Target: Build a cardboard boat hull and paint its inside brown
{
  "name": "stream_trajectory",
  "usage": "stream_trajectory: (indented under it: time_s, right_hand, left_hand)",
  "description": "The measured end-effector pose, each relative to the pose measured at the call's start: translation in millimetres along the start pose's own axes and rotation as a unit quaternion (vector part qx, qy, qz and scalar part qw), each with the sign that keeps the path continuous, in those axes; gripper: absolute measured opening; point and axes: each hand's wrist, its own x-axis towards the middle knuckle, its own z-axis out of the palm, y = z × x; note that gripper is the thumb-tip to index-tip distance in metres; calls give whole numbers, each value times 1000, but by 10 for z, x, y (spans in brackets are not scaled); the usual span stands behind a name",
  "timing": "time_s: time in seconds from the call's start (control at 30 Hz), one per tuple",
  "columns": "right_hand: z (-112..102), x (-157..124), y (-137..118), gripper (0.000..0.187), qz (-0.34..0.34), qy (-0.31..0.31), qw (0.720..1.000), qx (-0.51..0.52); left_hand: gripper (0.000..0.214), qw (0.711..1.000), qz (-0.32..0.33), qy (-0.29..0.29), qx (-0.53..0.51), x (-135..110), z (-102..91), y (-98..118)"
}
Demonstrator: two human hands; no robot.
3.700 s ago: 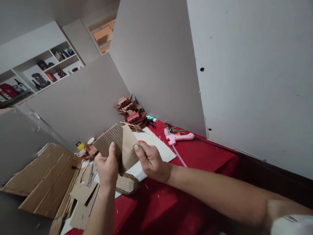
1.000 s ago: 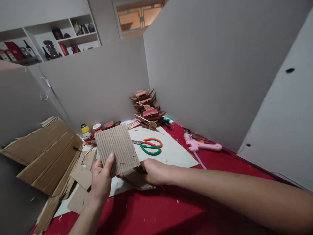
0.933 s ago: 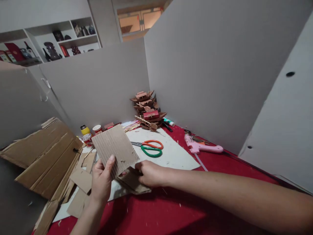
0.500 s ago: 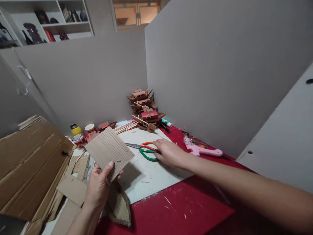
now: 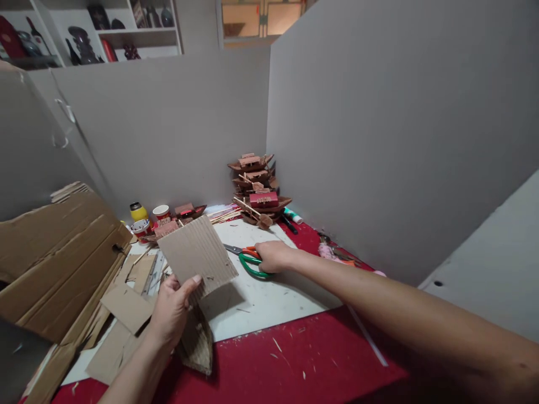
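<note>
My left hand [image 5: 172,314] pinches the lower edge of a square piece of corrugated cardboard [image 5: 196,249], its thumb on the ribbed face. Under that piece, partly hidden, lies a brown boat-shaped piece [image 5: 199,345] with a pointed end. At the middle of the white board, my right hand [image 5: 273,256] is closed on the handles of a pair of scissors [image 5: 251,260], one orange and one green. The scissor blades point left towards the cardboard; the fingertips around the handles are partly hidden.
Stacked model boats [image 5: 259,199] stand in the far corner, with thin sticks [image 5: 225,216] beside them. Paper cups [image 5: 161,212] and a yellow bottle [image 5: 138,211] are at the back left. Large folded cardboard [image 5: 63,269] leans at left. A pink tool [image 5: 328,251] lies partly behind my right arm.
My right hand has closed further around the scissors' handles. The cardboard in my left hand has turned slightly. The whole view has shifted a little to the left.
</note>
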Motion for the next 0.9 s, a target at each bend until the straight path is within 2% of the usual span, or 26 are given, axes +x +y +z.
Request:
stream_trajectory:
  time_s: [0.07, 0.17, 0.23, 0.3, 0.37, 0.47, 0.5, 0.53, 0.63, 0.8, 0.9]
  right_hand:
    - [4, -42, 22, 25, 0, 14, 1000, 28]
    - [-7, -245, 59, 18, -24, 69, 992, 105]
    - [-33, -448, 54, 14, -58, 102, 978, 174]
    - [-73, -659, 7, 19, -96, 123, 957, 244]
    - [-119, -838, -73, 23, -134, 135, 916, 353]
    - [-170, -1015, -197, 30, -175, 135, 789, 573]
    - [-176, -1053, -229, 33, -179, 140, 758, 612]
    - [-175, -1085, -254, 34, -181, 151, 743, 626]
    - [-140, -1160, -293, 31, -177, 192, 725, 638]
    - [-60, -1204, -275, 30, -159, 254, 684, 665]
    - [-44, -1210, -307, 29, -158, 259, 686, 661]
  left_hand:
    - [29, 1000, 8, -12, 13, -28, 4, 16]
    - [27, 999, 14, -25, 32, -52, 4, 51]
    - [25, 999, 13, -32, 41, -60, 19, 77]
    - [23, 998, 3, -42, 42, -72, 56, 104]
    - [21, 997, -16, -60, 43, -100, 114, 129]
    - [21, 991, -55, -110, 55, -170, 220, 161]
    - [21, 986, -68, -134, 66, -198, 256, 169]
    - [21, 981, -78, -158, 78, -225, 289, 177]
    - [21, 973, -80, -194, 101, -294, 366, 205]
    - [23, 981, -59, -154, 102, -359, 380, 283]
    - [23, 981, -58, -150, 113, -395, 378, 334]
